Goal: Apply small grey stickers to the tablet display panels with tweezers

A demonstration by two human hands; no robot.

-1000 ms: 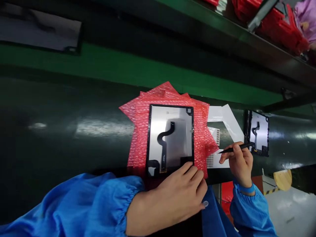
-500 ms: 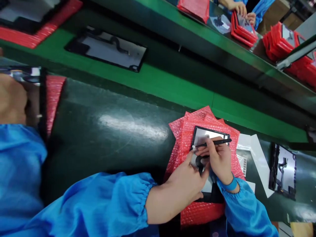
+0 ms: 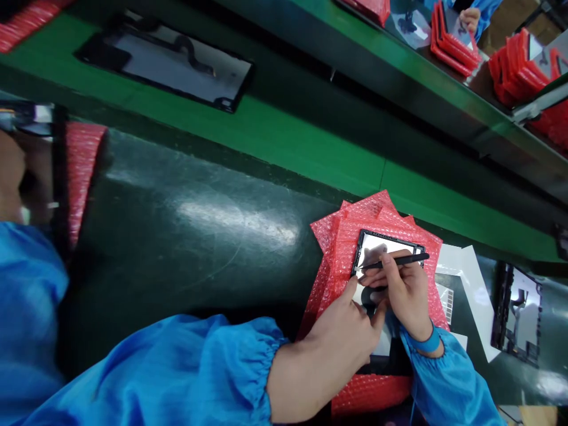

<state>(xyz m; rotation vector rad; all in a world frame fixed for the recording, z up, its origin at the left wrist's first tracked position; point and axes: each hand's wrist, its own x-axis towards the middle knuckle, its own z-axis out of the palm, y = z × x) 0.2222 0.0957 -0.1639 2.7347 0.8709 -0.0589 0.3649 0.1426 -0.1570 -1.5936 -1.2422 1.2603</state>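
Observation:
A black-framed screen panel (image 3: pixel 370 241) with a bright silvery back lies on a stack of red bubble-wrap bags (image 3: pixel 346 234). My right hand (image 3: pixel 410 296), with a blue band at the wrist, is closed round black tweezers (image 3: pixel 415 258). Their tip points left, at a small white piece by the panel's left edge. My left hand (image 3: pixel 335 340) rests over the lower left of the panel, fingers apart, its index fingertip touching the edge just below the tweezer tip. Both hands hide much of the panel's middle, where a dark flex cable partly shows.
Another panel (image 3: pixel 517 313) lies at right beside white strips (image 3: pixel 479 302) and a label sheet (image 3: pixel 446 302). On the green ledge sits a further panel (image 3: pixel 173 62). Co-workers' blue sleeves (image 3: pixel 26 307) show at left and top right. Red-wrapped stacks (image 3: pixel 517 68) stand on the shelf.
The view has shifted, so my hands and the panel appear slightly farther right and lower. The tweezers stay in my right hand at the panel's left edge.

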